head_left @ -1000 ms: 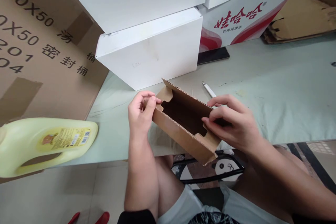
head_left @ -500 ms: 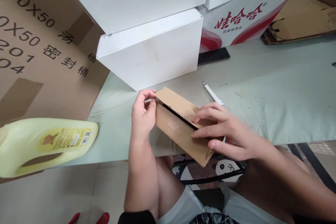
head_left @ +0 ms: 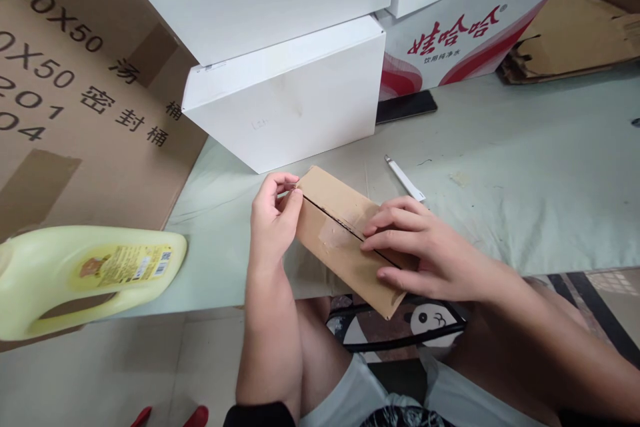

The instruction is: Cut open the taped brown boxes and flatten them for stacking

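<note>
Cardboard box (head_left: pixel 340 250), nearly closed: your left hand (head_left: pixel 274 217) pinches its left end; your right hand (head_left: pixel 433 250) lies on top, fingers (head_left: pixel 393 239) slightly spread.

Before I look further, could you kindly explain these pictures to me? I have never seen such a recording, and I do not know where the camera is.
There is no machine here. One camera, worn on a person's head, looks forward and down, so every picture shows the wearer's own view. The left hand holds one end of a small cardboard box; the right hand rests its fingers on the top flaps, with a narrow dark gap between them. On the pale green surface lie a slim white tool and a flat black object. White boxes stand behind.
</note>
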`<state>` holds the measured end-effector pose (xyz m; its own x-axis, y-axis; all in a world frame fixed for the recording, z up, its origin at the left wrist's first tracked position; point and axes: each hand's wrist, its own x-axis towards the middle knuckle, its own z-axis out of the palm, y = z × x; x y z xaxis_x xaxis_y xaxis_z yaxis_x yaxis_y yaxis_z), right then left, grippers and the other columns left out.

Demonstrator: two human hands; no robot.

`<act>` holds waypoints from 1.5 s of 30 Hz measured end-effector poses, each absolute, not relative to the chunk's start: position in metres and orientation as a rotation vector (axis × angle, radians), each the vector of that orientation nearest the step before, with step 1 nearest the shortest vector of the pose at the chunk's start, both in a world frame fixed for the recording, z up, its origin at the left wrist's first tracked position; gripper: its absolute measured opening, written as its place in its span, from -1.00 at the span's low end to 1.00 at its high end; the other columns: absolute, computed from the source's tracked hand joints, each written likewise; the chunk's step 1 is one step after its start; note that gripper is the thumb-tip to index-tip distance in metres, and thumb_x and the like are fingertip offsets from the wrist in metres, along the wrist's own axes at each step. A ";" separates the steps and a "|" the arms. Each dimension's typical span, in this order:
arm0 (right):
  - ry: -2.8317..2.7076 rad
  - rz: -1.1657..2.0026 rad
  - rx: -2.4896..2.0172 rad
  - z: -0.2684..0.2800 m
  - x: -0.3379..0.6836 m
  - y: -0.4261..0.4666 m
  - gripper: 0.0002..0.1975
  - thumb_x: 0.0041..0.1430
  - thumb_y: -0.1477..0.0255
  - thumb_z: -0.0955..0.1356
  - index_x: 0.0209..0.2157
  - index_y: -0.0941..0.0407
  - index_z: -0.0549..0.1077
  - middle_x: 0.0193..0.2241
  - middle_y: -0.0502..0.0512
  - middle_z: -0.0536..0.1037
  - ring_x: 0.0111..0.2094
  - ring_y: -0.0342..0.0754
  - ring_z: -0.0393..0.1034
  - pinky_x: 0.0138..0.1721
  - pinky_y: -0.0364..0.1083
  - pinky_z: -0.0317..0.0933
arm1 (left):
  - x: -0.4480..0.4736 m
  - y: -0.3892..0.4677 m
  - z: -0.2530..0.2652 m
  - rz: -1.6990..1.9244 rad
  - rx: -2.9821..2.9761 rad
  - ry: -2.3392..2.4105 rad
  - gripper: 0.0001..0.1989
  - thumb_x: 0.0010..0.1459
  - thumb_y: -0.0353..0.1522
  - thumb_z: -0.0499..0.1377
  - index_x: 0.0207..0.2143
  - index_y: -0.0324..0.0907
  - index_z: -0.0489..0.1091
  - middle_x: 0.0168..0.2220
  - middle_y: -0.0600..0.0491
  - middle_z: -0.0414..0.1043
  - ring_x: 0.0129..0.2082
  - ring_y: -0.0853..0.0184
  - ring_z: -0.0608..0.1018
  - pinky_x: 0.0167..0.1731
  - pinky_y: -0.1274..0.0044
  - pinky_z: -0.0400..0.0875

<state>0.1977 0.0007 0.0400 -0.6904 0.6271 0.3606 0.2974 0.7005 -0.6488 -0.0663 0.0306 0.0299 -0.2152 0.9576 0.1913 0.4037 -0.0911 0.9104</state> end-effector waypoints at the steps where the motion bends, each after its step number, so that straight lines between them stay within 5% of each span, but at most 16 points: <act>1: -2.329 0.752 -0.700 0.040 0.198 0.001 -0.81 0.33 0.37 0.40 -0.07 0.09 0.59 -0.06 0.20 0.61 0.01 0.09 0.37 0.10 0.13 0.36 | -0.067 0.030 0.030 1.289 1.491 1.626 -0.88 0.14 -0.37 0.22 -0.23 -0.10 0.46 -0.18 0.04 0.56 -0.12 0.28 0.59 -0.18 0.47 0.47; 9: -2.324 0.749 -0.694 0.038 0.199 0.002 -0.83 0.32 0.35 0.41 -0.10 0.07 0.60 -0.05 0.18 0.60 0.01 0.08 0.36 0.07 0.09 0.38 | -0.061 0.023 0.037 1.535 1.871 1.925 -0.81 0.14 -0.34 0.26 -0.17 -0.10 0.43 0.01 -0.08 0.46 0.15 0.08 0.47 0.19 0.19 0.34; 14: -2.314 0.769 -0.699 0.038 0.199 0.002 -0.84 0.31 0.37 0.42 -0.11 0.09 0.60 -0.06 0.18 0.60 0.01 0.07 0.36 0.09 0.08 0.36 | -0.057 0.020 0.047 2.046 1.755 1.536 -0.93 0.14 -0.34 0.16 -0.29 -0.09 0.38 -0.26 0.03 0.44 -0.13 0.22 0.55 -0.10 0.33 0.48; 18: -2.321 0.772 -0.696 0.038 0.199 0.002 -0.83 0.32 0.35 0.41 -0.11 0.08 0.60 -0.06 0.18 0.61 0.01 0.07 0.36 0.09 0.11 0.37 | -0.062 0.023 0.043 1.772 1.637 1.521 -0.90 0.15 -0.35 0.16 -0.31 -0.09 0.48 -0.29 0.03 0.50 -0.21 0.27 0.56 -0.19 0.41 0.48; 23: -2.305 0.767 -0.705 0.037 0.198 0.001 -0.84 0.31 0.34 0.42 -0.13 0.08 0.61 -0.07 0.19 0.61 0.01 0.09 0.37 0.08 0.13 0.39 | -0.065 0.026 0.037 1.184 1.934 1.649 -0.78 0.18 -0.25 0.25 -0.15 -0.07 0.58 0.03 -0.03 0.60 0.10 0.13 0.58 0.15 0.26 0.45; 28: -2.307 0.723 -0.681 0.039 0.200 0.002 -0.80 0.34 0.28 0.42 -0.12 0.10 0.58 -0.08 0.22 0.60 -0.01 0.09 0.43 0.04 0.12 0.41 | -0.062 0.024 0.040 0.997 1.935 1.738 -0.70 0.19 -0.22 0.26 -0.05 -0.03 0.63 0.18 -0.01 0.55 0.18 0.08 0.56 0.20 0.21 0.44; 32: -2.299 0.721 -0.663 0.040 0.205 0.003 -0.67 0.39 0.17 0.37 -0.01 0.11 0.52 0.00 0.27 0.54 0.03 0.10 0.48 0.03 0.10 0.44 | -0.063 0.026 0.036 1.035 1.846 1.776 -0.70 0.24 -0.20 0.22 -0.06 -0.05 0.65 0.11 -0.02 0.61 0.13 0.08 0.60 0.15 0.22 0.49; 38: -2.178 0.620 -0.794 0.036 0.210 0.000 -0.65 0.39 0.27 0.37 0.15 0.01 0.38 0.15 0.29 0.41 0.16 0.13 0.44 0.04 0.07 0.48 | -0.075 0.033 0.028 1.202 1.618 1.742 -0.68 0.22 -0.18 0.25 -0.07 -0.10 0.66 0.08 -0.06 0.63 0.12 0.09 0.61 0.16 0.22 0.48; 45: -2.088 0.639 -0.870 0.022 0.209 0.002 -0.28 0.32 0.18 0.42 0.41 -0.11 0.10 0.31 0.32 0.25 0.35 0.27 0.24 0.22 0.25 0.37 | -0.091 0.037 0.024 1.320 1.355 1.774 -0.65 0.22 -0.16 0.27 -0.02 -0.11 0.64 0.03 -0.05 0.66 0.05 0.13 0.65 0.05 0.32 0.56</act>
